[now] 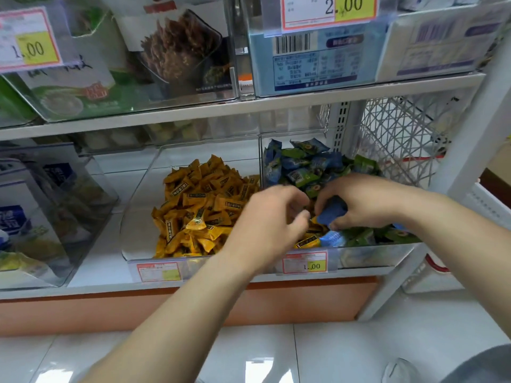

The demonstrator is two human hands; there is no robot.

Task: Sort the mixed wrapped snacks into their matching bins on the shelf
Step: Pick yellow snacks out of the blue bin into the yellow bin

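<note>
My right hand (359,200) pinches a blue wrapped snack (333,214) over the mixed bin (387,252).
The snack sits between my thumb and curled fingers, just above the blue and green snacks (304,167) at the right end of the lower shelf (83,288); a stray yellow snack (307,241) lies by the bin's front edge. My left hand (271,222) hovers beside it, curled and blurred; I cannot tell if it holds anything. The bin of yellow snacks (138,230) stands alongside.

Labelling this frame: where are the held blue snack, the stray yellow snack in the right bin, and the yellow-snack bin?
blue snack (333,212): head view, wrapper's middle.
stray yellow snack (307,241): head view, printed label.
yellow-snack bin (135,225): head view, bare left side.
</note>
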